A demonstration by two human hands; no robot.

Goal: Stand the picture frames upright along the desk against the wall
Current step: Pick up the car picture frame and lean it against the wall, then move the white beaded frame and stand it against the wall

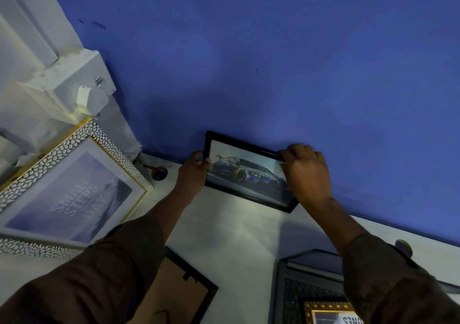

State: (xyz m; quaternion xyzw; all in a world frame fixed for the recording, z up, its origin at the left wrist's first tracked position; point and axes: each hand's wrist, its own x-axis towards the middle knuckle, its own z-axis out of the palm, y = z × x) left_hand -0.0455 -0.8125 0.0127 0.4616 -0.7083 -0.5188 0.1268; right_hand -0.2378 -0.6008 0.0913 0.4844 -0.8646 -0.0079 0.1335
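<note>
A small black picture frame [245,174] showing racing cars stands upright on the white desk [239,236], its top edge at the blue wall [273,62]. My left hand [195,171] grips its left edge. My right hand [307,171] holds its upper right corner from above. A large frame with a white pebbled border and gold trim [74,186], reading "SMALL STEPS", leans at the left. A black frame lies face down [184,291] near the front. A gold-edged frame [328,313] lies at the bottom right.
A white plug sits in a wall box [89,99] at the left corner. A round cable hole [159,173] opens in the desk beside my left hand. A dark laptop [308,281] lies at the right front, under the gold frame.
</note>
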